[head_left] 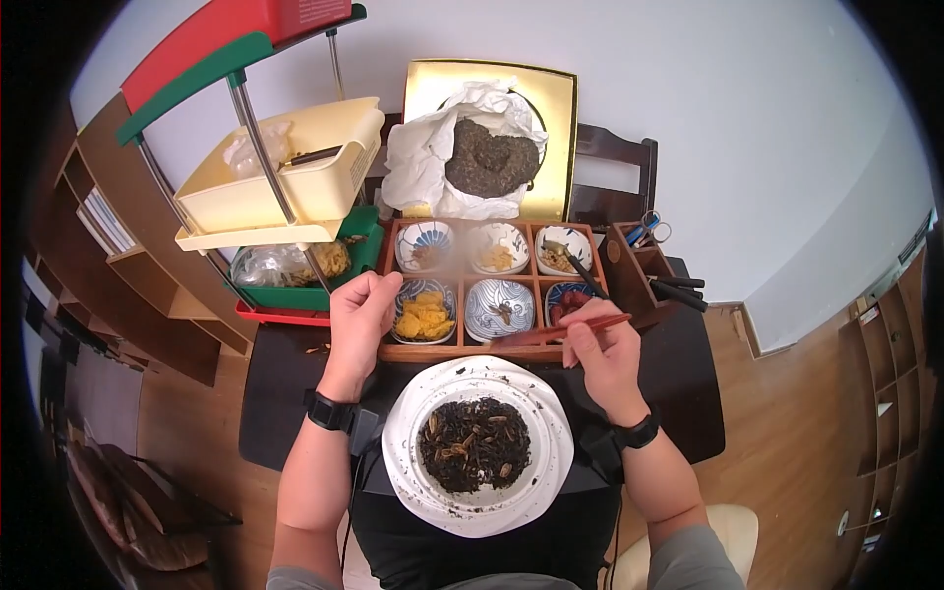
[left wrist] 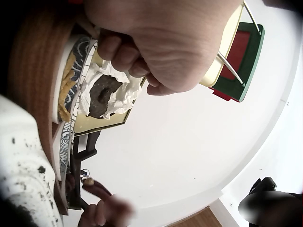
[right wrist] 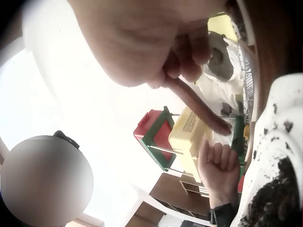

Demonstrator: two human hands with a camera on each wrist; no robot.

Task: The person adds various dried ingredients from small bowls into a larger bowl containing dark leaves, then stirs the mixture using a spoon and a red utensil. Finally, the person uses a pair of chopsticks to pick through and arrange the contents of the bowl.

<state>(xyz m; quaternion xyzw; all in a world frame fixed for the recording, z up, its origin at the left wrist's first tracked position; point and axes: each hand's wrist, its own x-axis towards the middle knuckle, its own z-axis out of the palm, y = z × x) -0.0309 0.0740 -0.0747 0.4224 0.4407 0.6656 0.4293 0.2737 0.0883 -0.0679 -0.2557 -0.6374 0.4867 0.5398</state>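
Observation:
My right hand [head_left: 605, 359] holds a slim reddish-brown wooden tool [head_left: 536, 335] over the front edge of the compartment box [head_left: 482, 352]. My left hand [head_left: 362, 313], fingers curled, is at the box's front left corner; nothing shows in it. Beside it is a patterned bowl of yellow pieces [head_left: 425, 317]. A blue-and-white bowl [head_left: 486, 323] in the front middle compartment holds a few small brown bits. Dark red pieces [head_left: 559, 313] lie in the front right bowl, partly behind my right hand. Nearest me, a white dish [head_left: 403, 462] holds dark loose leaves with brown strips [head_left: 474, 444].
Behind the box, a dark pressed cake [head_left: 492, 162] lies in white paper within a gold box [head_left: 421, 79]. A tiered rack with a cream tray [head_left: 275, 202] stands left. A wooden holder [head_left: 624, 261] with scissors and black-handled tools is right. More bowls fill the back row.

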